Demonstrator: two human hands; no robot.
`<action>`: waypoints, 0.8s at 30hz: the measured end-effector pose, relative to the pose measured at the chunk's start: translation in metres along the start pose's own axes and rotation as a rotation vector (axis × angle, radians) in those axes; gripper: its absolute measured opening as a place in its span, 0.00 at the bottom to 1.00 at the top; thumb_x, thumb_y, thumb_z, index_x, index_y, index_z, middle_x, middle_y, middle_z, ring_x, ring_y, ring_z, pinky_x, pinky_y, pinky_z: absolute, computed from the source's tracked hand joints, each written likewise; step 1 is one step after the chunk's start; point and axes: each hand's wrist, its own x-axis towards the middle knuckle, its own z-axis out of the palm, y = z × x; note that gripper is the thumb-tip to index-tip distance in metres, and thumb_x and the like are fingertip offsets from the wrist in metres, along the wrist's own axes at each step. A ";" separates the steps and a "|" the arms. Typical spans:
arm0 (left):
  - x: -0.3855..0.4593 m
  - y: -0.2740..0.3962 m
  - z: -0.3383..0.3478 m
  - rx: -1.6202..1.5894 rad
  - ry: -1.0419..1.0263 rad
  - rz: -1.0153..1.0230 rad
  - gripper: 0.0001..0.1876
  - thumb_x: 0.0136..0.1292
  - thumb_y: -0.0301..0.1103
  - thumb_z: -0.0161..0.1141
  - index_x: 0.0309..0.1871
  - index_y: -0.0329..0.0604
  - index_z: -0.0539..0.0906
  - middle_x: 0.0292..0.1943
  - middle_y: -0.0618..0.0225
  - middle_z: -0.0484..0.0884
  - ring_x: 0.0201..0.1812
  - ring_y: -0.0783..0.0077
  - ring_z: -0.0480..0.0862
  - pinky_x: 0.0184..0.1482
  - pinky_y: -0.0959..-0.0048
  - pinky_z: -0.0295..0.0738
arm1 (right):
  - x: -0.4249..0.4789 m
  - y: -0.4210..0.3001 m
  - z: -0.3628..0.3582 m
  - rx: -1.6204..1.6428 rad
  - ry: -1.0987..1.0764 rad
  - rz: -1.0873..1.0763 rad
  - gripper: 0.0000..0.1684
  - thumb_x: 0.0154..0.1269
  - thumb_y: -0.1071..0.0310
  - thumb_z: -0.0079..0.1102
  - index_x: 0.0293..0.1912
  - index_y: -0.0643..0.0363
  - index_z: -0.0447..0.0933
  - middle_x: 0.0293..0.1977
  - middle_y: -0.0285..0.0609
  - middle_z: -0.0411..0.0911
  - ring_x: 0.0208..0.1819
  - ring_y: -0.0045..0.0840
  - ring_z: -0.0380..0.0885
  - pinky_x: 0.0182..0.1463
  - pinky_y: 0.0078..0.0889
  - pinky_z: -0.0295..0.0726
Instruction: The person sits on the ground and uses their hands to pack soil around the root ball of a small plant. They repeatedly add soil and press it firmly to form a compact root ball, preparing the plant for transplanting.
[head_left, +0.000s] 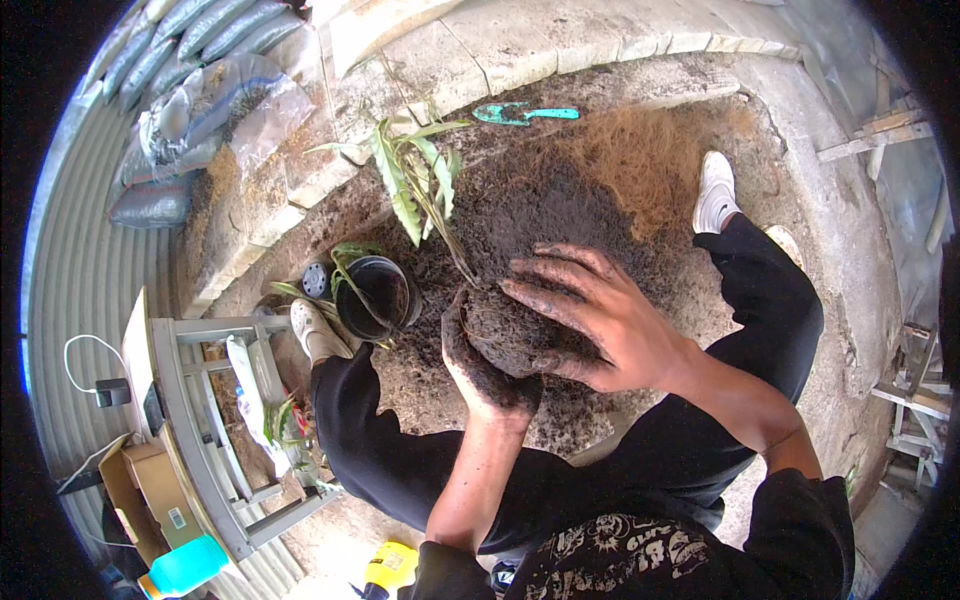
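My left hand (487, 367) cups a round ball of soil and roots (501, 334) from below and the left, its palm coated in dark soil. Spread over the top and right side of the ball are the soiled fingers of my right hand (592, 315). A leafy green plant (409, 176) rises from the root ball, its stems leaning to the upper left. Beyond my hands lies a heap of dark soil (555, 210). To the left stands a black plastic pot (411, 294) with a drooping plant stem across it.
A turquoise hand trowel (551, 114) and brown coir-like fibre (637, 157) lie beyond the soil. A small grey pot (316, 280) is beside the black one. At left are a metal-framed table (217, 427), a cardboard box (161, 487) and a turquoise bottle (187, 566). Filled bags (154, 202) rest upper left.
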 end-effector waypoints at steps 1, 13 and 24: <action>0.000 0.000 0.000 -0.005 0.005 -0.002 0.22 0.69 0.51 0.43 0.56 0.47 0.74 0.52 0.64 0.78 0.54 0.63 0.78 0.57 0.61 0.74 | 0.000 0.001 0.002 0.023 -0.009 0.002 0.40 0.54 0.55 0.65 0.66 0.50 0.66 0.65 0.44 0.63 0.67 0.43 0.59 0.68 0.51 0.59; 0.001 0.005 -0.013 -0.088 -0.097 -0.032 0.24 0.69 0.50 0.41 0.59 0.46 0.73 0.55 0.60 0.77 0.56 0.60 0.77 0.59 0.59 0.72 | -0.003 -0.001 0.009 0.031 -0.086 0.001 0.49 0.48 0.56 0.69 0.70 0.47 0.59 0.70 0.45 0.54 0.71 0.47 0.51 0.73 0.54 0.53; 0.002 0.017 -0.009 -0.106 -0.010 0.011 0.24 0.67 0.53 0.43 0.56 0.48 0.76 0.52 0.62 0.80 0.52 0.61 0.80 0.56 0.58 0.75 | -0.006 -0.002 0.017 -0.011 -0.079 -0.010 0.48 0.52 0.52 0.65 0.70 0.48 0.57 0.70 0.46 0.53 0.71 0.46 0.51 0.72 0.55 0.53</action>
